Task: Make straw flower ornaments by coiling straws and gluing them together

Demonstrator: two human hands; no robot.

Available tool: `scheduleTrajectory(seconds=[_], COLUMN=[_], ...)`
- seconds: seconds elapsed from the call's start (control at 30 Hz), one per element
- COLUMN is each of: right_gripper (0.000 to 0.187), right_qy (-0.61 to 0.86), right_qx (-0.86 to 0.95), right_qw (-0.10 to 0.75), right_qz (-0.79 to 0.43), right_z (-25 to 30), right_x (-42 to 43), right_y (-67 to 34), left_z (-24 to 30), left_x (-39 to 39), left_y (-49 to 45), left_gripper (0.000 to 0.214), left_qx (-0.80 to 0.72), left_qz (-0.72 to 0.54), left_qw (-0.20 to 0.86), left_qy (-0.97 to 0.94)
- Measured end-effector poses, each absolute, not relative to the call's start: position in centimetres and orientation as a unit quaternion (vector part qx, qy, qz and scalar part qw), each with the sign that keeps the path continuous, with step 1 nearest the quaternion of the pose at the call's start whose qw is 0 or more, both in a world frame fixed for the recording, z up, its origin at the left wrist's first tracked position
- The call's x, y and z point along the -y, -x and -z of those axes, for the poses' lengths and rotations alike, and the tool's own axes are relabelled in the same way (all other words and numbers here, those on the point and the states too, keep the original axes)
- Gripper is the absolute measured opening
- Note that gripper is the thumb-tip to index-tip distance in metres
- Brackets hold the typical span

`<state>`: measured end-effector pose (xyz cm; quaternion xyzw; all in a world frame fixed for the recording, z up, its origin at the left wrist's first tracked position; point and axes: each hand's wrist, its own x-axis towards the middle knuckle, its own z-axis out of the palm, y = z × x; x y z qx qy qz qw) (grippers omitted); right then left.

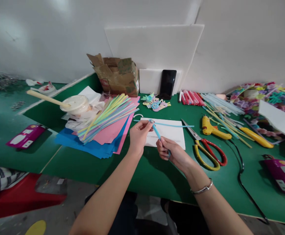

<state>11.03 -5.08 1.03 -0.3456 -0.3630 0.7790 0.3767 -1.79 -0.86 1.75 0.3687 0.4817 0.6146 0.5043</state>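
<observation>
My left hand [138, 137] pinches the far end of a light-blue pipe cleaner [156, 131], where a small coil shows at the fingertips. Lower down, my right hand [171, 150] is closed around the same strip. Another thin blue stem [176, 125] runs sideways past the fingertips; I cannot tell whether it is joined to the coil or lies behind it. Beneath both hands is a white sheet [179, 137] with a dark printed mark. Scissors [198, 138] with red and yellow handles lie just right of the sheet.
Left stand a bundle of pastel pipe cleaners [108, 117], coloured paper [83, 143] and a lidded cup [75, 104]. Behind are a cardboard box [118, 78], finished curled pieces [154, 102] and a phone [168, 84]. A yellow glue gun [213, 129], its black cord and a yellow cutter [256, 137] lie right.
</observation>
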Motion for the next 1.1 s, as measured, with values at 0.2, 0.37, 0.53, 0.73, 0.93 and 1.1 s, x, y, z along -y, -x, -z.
scheduleTrajectory(seconds=[0.2,0.37,0.53,0.73,0.93,1.1], right_gripper=[0.028,0.026,0.030,0.032,0.037,0.042], right_qy=[0.334,0.334,0.340,0.346,0.362,0.365], right_qx=[0.359,0.357,0.377,0.406,0.425,0.445], right_qw=[0.368,0.359,0.341,0.318,0.313,0.302], right_qz=[-0.790,-0.795,-0.791,-0.784,-0.768,-0.760], right_z=[-1.0,-0.9,-0.8,-0.8,-1.1,-1.2], right_x=[5.0,5.2,5.1,5.1,5.1,5.2], right_y=[-11.0,-11.0,-11.2,-11.7,-11.6,-11.7], left_z=[-1.6,-1.6,-1.5,-1.5,-1.6,-1.4], left_x=[0.5,0.2,0.1,0.1,-0.1,-0.2], left_y=[2.2,2.4,2.5,2.5,2.7,2.7], left_gripper=[0.021,0.020,0.022,0.023,0.025,0.025], left_qx=[-0.476,-0.474,-0.468,-0.458,-0.453,-0.450], left_qz=[-0.626,-0.633,-0.645,-0.648,-0.653,-0.655], left_qw=[0.510,0.509,0.506,0.514,0.519,0.523], left_qy=[-0.349,-0.338,-0.329,-0.325,-0.314,-0.309])
